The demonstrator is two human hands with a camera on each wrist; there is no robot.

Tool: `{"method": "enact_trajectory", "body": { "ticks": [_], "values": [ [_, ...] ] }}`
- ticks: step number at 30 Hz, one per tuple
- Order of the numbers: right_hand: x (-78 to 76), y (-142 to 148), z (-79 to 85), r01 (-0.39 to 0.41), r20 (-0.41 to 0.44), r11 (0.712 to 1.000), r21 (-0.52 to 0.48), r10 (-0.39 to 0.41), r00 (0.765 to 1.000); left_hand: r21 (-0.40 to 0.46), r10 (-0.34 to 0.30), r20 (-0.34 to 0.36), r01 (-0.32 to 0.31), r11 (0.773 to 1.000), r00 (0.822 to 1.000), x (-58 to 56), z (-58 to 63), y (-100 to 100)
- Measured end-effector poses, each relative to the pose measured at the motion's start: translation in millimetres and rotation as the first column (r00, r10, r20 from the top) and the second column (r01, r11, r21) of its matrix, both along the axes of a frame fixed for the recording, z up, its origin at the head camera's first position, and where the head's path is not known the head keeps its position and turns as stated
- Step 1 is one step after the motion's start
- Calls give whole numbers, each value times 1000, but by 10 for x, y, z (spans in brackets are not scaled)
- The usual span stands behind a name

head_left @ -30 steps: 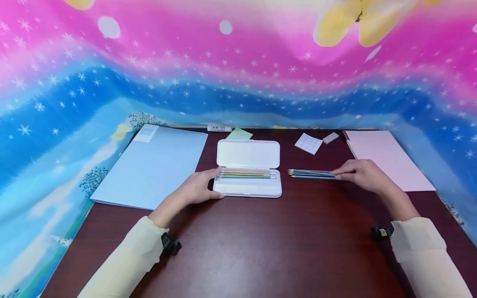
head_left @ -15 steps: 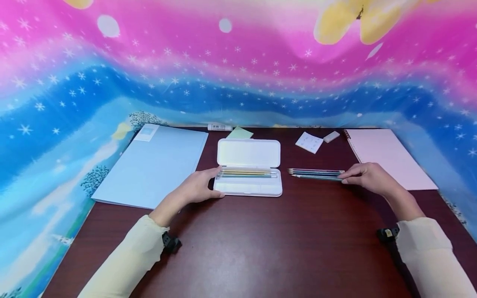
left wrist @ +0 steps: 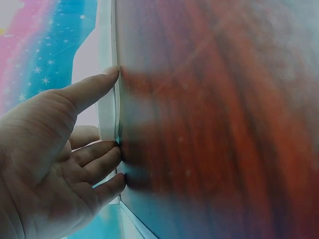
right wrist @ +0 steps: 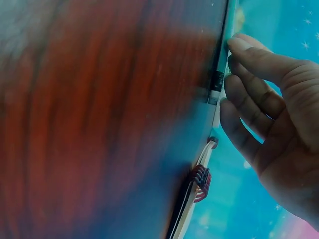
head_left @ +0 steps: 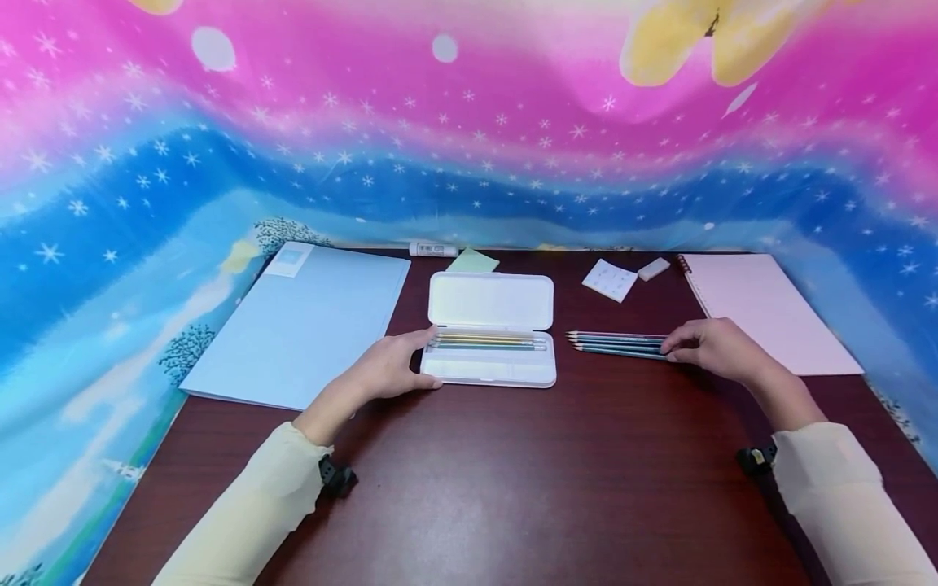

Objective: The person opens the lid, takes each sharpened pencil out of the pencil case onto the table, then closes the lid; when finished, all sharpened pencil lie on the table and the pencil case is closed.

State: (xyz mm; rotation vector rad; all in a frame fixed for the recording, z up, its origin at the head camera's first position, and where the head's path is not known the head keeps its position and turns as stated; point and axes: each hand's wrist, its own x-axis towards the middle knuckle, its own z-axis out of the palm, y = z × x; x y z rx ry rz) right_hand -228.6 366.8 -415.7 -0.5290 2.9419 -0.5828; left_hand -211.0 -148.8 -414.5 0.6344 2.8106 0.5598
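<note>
A white pencil case [head_left: 487, 373] lies with its lid [head_left: 491, 301] raised and several pencils [head_left: 487, 342] inside. My left hand [head_left: 388, 365] holds its left end, thumb at the front corner and fingers at the side; the left wrist view shows this hand [left wrist: 65, 154] against the case's edge [left wrist: 107, 117]. To the right of the case, several dark green and blue pencils [head_left: 615, 343] lie side by side on the table, tips toward the case. My right hand [head_left: 707, 346] pinches at their far ends. In the right wrist view, the thumb [right wrist: 254, 57] meets a pencil [right wrist: 218, 74] near its end.
A light blue folder [head_left: 308, 325] lies at left, a pink spiral notebook [head_left: 769, 313] at right. Along the back are a glue stick [head_left: 432, 250], green paper [head_left: 472, 261], a white notepad [head_left: 610, 280] and an eraser [head_left: 654, 269]. A patterned cloth [head_left: 469, 187] hangs behind the table [head_left: 513, 488].
My right hand shifted right with the front pencil, then came back slightly left; the loose pencils now lie more evenly spread. My left hand has stayed on the case.
</note>
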Motion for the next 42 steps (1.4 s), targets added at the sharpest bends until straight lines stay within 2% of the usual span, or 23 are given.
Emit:
{"method": "enact_trajectory", "body": {
  "ticks": [6, 11, 15, 19, 26, 30, 35, 42],
  "values": [
    [-56, -71, -3, -41, -67, 996, 75, 46, 997, -3, 6, -2, -6, 1000, 1000, -10, 4, -20],
    [-73, -113, 3, -31, -55, 995, 97, 36, 998, -21, 3, -1, -3, 1000, 1000, -41, -33, -12],
    [-65, -150, 19, -8, -44, 997, 80, 11, 999, -23, 15, 25, -14, 1000, 1000, -49, -38, -1],
    [-79, -271, 56, -18, -76, 999, 26, 20, 997, -17, 15, 18, -15, 1000, 1000, -51, -28, 1],
    [-101, -705, 180, -98, -119, 995, -33, 93, 989, -16, 14, 10, -14, 1000, 1000, -46, -2, 2],
    [-107, -1011, 196, -163, -135, 985, -52, 155, 979, -3, 20, 15, -20, 1000, 1000, -27, -16, 4],
    [-113, -1443, 184, -244, -85, 965, -93, 236, 968, 1, 22, 15, -22, 1000, 1000, 3, -43, -18],
    [-157, -1929, 146, -341, -10, 940, 23, 342, 940, 4, 22, 13, -22, 1000, 1000, -4, -46, -18]
  ]
}}
